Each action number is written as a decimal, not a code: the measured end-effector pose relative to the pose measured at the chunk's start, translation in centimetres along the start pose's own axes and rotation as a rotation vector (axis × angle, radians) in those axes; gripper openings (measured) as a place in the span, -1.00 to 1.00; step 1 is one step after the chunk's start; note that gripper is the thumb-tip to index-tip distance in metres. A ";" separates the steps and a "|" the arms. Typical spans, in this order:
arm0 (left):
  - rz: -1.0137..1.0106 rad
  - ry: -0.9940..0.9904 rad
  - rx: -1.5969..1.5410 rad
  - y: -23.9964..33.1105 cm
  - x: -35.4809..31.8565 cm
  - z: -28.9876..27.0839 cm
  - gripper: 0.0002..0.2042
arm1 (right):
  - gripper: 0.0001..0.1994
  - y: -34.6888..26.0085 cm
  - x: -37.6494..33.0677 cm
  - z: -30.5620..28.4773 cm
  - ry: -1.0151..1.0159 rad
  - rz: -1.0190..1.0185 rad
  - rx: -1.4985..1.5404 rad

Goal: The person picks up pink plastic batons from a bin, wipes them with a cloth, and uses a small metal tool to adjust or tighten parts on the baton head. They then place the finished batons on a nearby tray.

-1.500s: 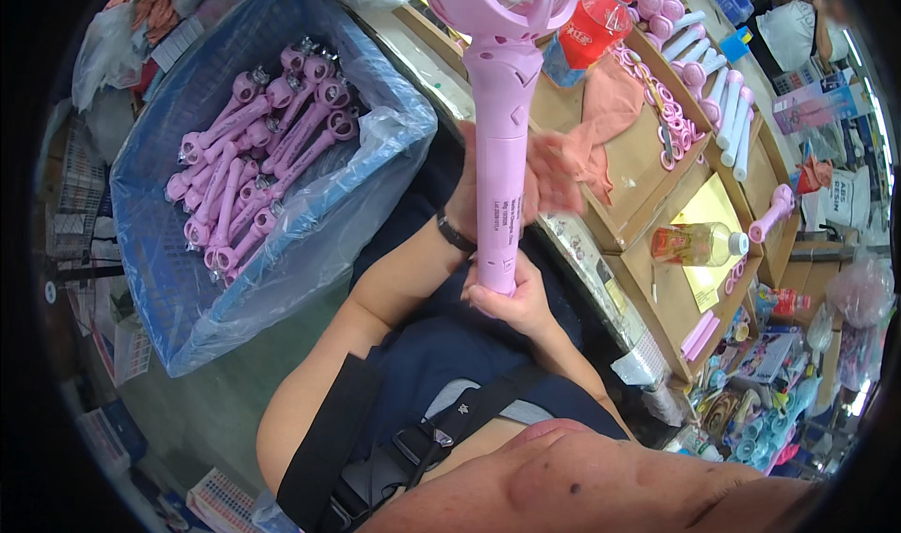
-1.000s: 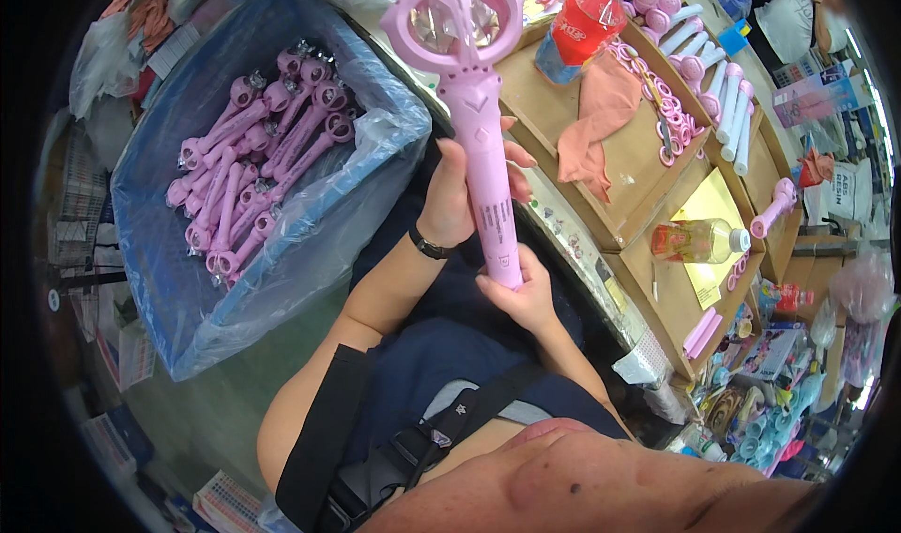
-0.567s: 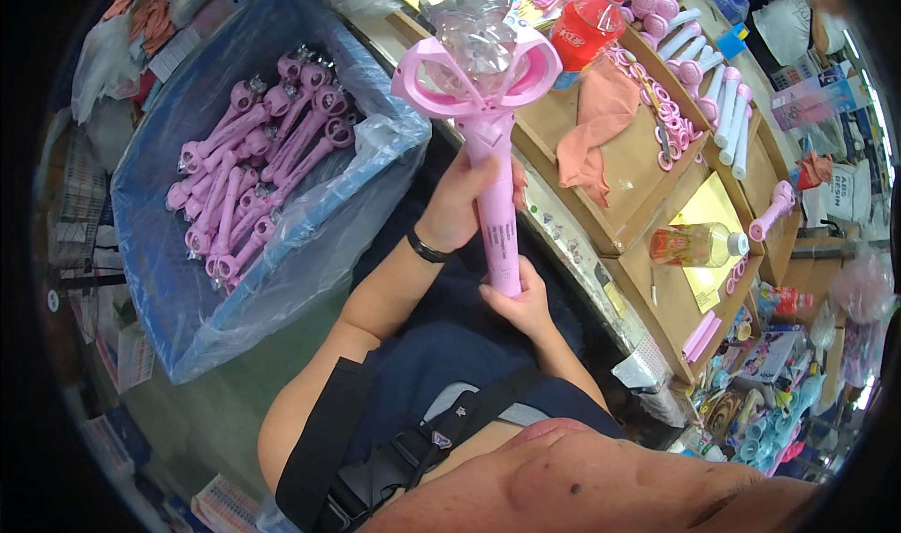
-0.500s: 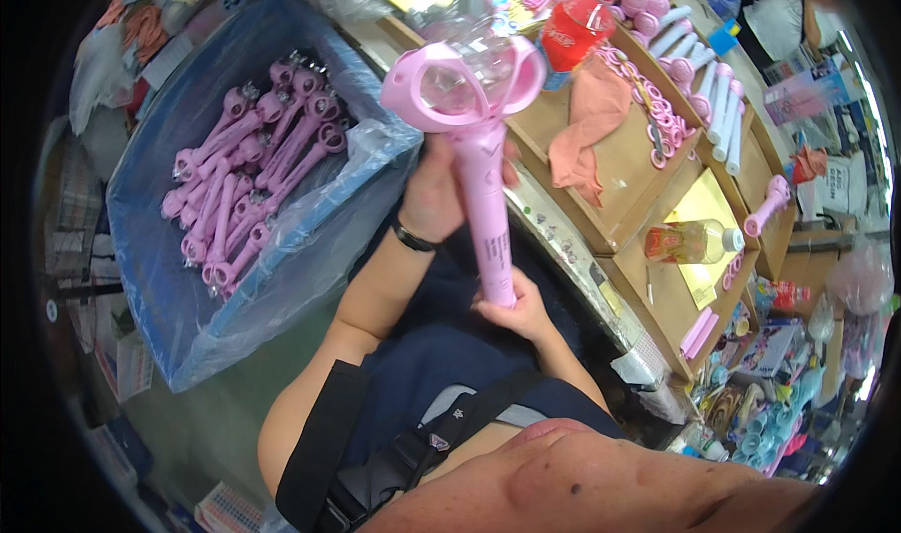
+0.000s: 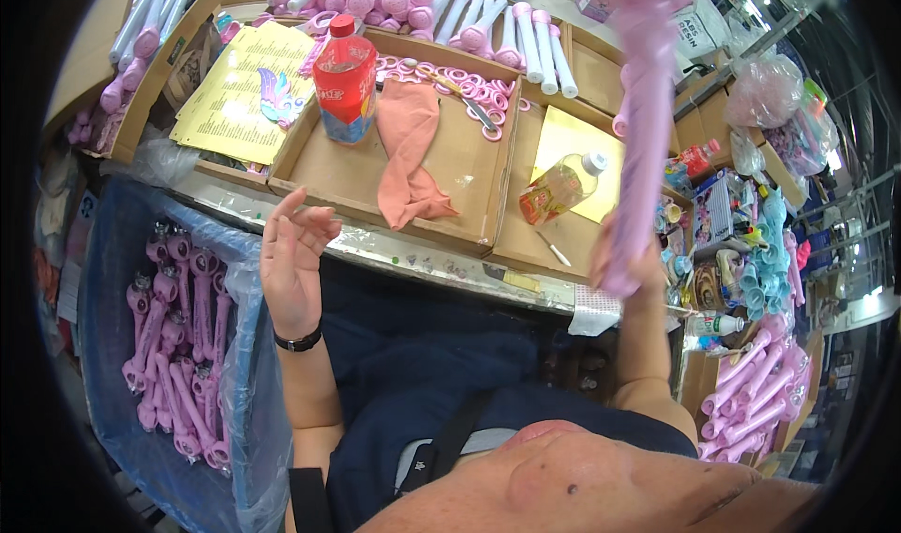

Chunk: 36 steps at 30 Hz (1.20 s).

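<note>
My right hand (image 5: pixel 621 259) grips the lower end of a pink toy wand (image 5: pixel 644 129), raised upright on the right. The wand is blurred by motion, and its head runs out of the picture at the top. My left hand (image 5: pixel 293 268) is empty, its fingers apart, held in the air just before the table's front edge. A black band circles that wrist. Nearest to it are a cardboard tray (image 5: pixel 314 188) and an orange cloth (image 5: pixel 409 148) lying in the tray.
A blue plastic-lined bin (image 5: pixel 246 373) of pink wands stands at left. On the table are a red-labelled bottle (image 5: pixel 345 83), scissors (image 5: pixel 481 115), pink rings, a drink bottle (image 5: pixel 563 188), yellow sheets (image 5: pixel 230 92) and white-and-pink sticks (image 5: pixel 530 45). A box of pink wands (image 5: pixel 755 392) is at right.
My right hand has carried the wand up and to the right. The left hand has let go of it and moved left. The view has turned toward the right.
</note>
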<state>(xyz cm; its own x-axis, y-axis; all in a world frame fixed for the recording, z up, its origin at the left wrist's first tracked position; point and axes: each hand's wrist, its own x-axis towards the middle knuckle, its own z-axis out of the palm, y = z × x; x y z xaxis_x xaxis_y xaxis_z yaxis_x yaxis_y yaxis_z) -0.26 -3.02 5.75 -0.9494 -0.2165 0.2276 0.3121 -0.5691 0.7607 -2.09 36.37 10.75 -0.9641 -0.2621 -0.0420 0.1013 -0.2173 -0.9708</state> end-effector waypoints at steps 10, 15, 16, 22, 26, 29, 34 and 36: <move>-0.174 0.298 0.200 -0.7 -6.5 -4.3 -0.77 | -0.71 -3.4 21.8 -14.9 0.456 0.145 -0.137; -0.107 0.567 0.371 3.9 -11.4 -7.6 -0.77 | -0.75 2.7 29.7 -21.8 0.557 0.137 -0.446; -0.089 0.662 0.417 5.1 -12.5 -8.2 -0.78 | -0.76 3.5 30.5 -22.9 0.619 0.130 -0.597; -0.061 0.805 0.609 11.5 -16.8 -13.6 -0.71 | -0.88 5.2 32.1 -26.4 0.394 -0.110 -0.546; -0.310 0.687 0.645 14.9 -17.1 -22.8 -0.71 | -0.61 5.0 30.1 -26.0 0.381 -0.132 -0.586; -0.593 0.809 0.880 13.9 -17.2 -32.8 -0.65 | -0.71 4.5 26.3 -24.1 0.249 -0.224 -0.713; -1.352 0.024 1.801 5.4 -20.7 -46.9 -0.49 | -0.73 4.5 19.8 -17.8 0.361 -0.292 -0.875; -1.420 -0.055 1.616 -0.4 -23.1 -48.9 -0.44 | -0.74 4.5 18.2 -15.1 0.392 -0.293 -0.926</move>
<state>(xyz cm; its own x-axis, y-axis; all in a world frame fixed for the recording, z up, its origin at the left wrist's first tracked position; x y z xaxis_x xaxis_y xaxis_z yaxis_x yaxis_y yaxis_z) 23.25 -36.58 -29.58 -0.4633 -0.3311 -0.8220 -0.6892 0.7177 0.0994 -22.90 44.78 2.02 -0.9493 0.0435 0.3113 -0.2172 0.6252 -0.7497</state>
